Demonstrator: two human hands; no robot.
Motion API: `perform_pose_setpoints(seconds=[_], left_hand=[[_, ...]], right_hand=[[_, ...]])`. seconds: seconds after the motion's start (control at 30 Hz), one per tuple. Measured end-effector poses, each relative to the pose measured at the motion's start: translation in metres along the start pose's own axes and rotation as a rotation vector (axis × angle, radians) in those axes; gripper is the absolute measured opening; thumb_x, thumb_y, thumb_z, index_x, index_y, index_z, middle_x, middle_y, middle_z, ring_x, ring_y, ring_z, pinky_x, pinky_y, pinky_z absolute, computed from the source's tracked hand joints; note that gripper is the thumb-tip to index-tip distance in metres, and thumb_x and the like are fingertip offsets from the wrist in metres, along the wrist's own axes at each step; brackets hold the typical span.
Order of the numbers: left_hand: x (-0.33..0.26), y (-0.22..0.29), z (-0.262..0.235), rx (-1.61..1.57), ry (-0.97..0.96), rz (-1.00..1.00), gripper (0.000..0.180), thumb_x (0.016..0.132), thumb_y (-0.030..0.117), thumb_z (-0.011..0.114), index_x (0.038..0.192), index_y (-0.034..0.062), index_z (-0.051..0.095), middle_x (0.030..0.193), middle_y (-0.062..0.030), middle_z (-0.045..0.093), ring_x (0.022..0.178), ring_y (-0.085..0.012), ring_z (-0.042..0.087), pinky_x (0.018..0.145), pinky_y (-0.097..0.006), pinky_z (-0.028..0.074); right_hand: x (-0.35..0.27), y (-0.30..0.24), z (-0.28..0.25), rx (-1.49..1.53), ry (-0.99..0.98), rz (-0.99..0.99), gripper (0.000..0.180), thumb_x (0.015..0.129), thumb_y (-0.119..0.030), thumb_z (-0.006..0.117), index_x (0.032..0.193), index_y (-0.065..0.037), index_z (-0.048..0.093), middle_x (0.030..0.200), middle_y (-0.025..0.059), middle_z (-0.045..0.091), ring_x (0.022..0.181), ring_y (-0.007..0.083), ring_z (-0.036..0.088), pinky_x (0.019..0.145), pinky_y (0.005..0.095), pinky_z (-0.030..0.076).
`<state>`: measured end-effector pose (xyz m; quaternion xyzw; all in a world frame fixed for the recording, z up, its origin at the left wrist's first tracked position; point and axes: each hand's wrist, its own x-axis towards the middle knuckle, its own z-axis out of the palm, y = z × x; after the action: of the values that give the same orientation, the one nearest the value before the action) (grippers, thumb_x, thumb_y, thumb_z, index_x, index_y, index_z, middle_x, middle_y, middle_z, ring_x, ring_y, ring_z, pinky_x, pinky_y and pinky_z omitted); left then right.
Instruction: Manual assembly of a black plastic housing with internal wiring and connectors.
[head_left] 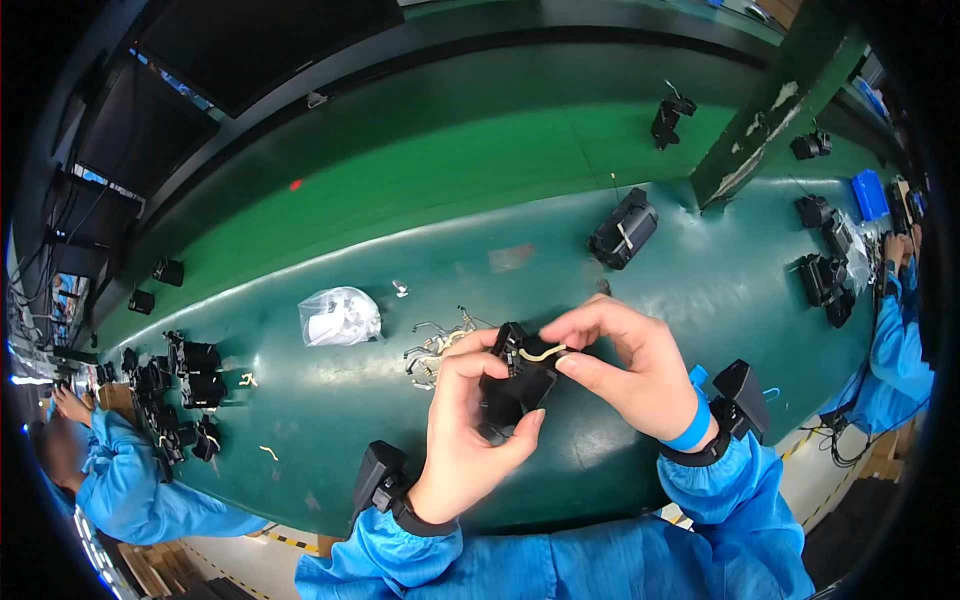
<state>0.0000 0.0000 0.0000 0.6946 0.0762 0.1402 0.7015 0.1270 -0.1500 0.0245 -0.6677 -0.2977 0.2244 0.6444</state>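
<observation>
Over the near part of the green bench, my left hand (475, 435) is closed around a black plastic device housing (518, 393), thumb at its near side and fingers along its left. From the top of the housing a short cream-coloured cable (540, 354) runs to the right. Its free end is pinched between the thumb and forefinger of my right hand (625, 370). Behind my left fingers lies a loose pile of similar cream cables (445, 340) with dark ends, partly hidden by the hand. Part of the housing is covered by my fingers.
A clear plastic bag with white pieces (340, 317) lies left of the pile. Another black device (624, 229) rests farther back. Black units (195, 370) crowd the left side, and a blue bin (870, 195) stands far right. A green post (775, 110) rises behind. People work at both ends.
</observation>
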Motion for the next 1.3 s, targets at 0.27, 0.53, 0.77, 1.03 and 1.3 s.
perform_pose_setpoints(seconds=[0.27, 0.53, 0.77, 1.03, 1.3], left_hand=[[0.001, 0.013, -0.001, -0.428, -0.187, -0.270, 0.055, 0.073, -0.011, 0.070, 0.114, 0.0098, 0.040, 0.137, -0.0129, 0.038, 0.123, -0.0208, 0.046, 0.103, -0.034, 0.038], [0.005, 0.010, -0.010, -0.327, -0.154, -0.142, 0.055, 0.072, -0.011, 0.070, 0.114, 0.0106, 0.041, 0.136, -0.0125, 0.039, 0.125, -0.0214, 0.046, 0.103, -0.034, 0.039], [0.003, 0.006, -0.008, 0.072, -0.111, 0.074, 0.046, 0.073, -0.004, 0.073, 0.110, 0.0075, 0.048, 0.131, -0.0128, 0.043, 0.121, -0.0242, 0.049, 0.097, -0.036, 0.044], [0.003, 0.011, -0.007, -0.021, 0.026, 0.039, 0.006, 0.088, 0.005, 0.063, 0.093, 0.0048, 0.060, 0.121, -0.0113, 0.044, 0.120, -0.0272, 0.047, 0.102, -0.041, 0.038], [0.013, 0.025, -0.025, 0.421, -0.055, 0.182, 0.011, 0.077, 0.010, 0.070, 0.085, 0.0066, 0.063, 0.109, -0.0131, 0.045, 0.114, -0.0360, 0.041, 0.107, -0.052, 0.029]], right_hand=[[0.002, -0.001, -0.006, -0.494, 0.120, -0.399, 0.021, 0.074, 0.006, 0.069, 0.090, -0.007, 0.069, 0.091, 0.0058, 0.061, 0.086, 0.0271, 0.059, 0.075, 0.0356, 0.048], [0.001, -0.012, -0.008, -0.454, -0.031, -0.450, 0.029, 0.071, 0.003, 0.069, 0.098, -0.007, 0.064, 0.108, 0.0109, 0.060, 0.096, 0.0318, 0.058, 0.083, 0.0393, 0.046], [-0.006, 0.008, 0.011, 0.044, -0.105, -0.173, 0.032, 0.078, -0.004, 0.075, 0.105, -0.006, 0.057, 0.119, 0.0171, 0.057, 0.112, 0.0264, 0.057, 0.096, 0.0368, 0.045], [-0.009, 0.012, 0.015, 0.108, -0.147, -0.139, 0.030, 0.078, -0.003, 0.075, 0.103, -0.006, 0.060, 0.124, 0.0158, 0.057, 0.113, 0.0259, 0.058, 0.097, 0.0364, 0.044], [-0.007, 0.009, 0.013, 0.095, -0.204, -0.116, 0.029, 0.076, -0.002, 0.076, 0.100, -0.007, 0.061, 0.123, 0.0126, 0.061, 0.113, 0.0273, 0.058, 0.098, 0.0379, 0.043]])
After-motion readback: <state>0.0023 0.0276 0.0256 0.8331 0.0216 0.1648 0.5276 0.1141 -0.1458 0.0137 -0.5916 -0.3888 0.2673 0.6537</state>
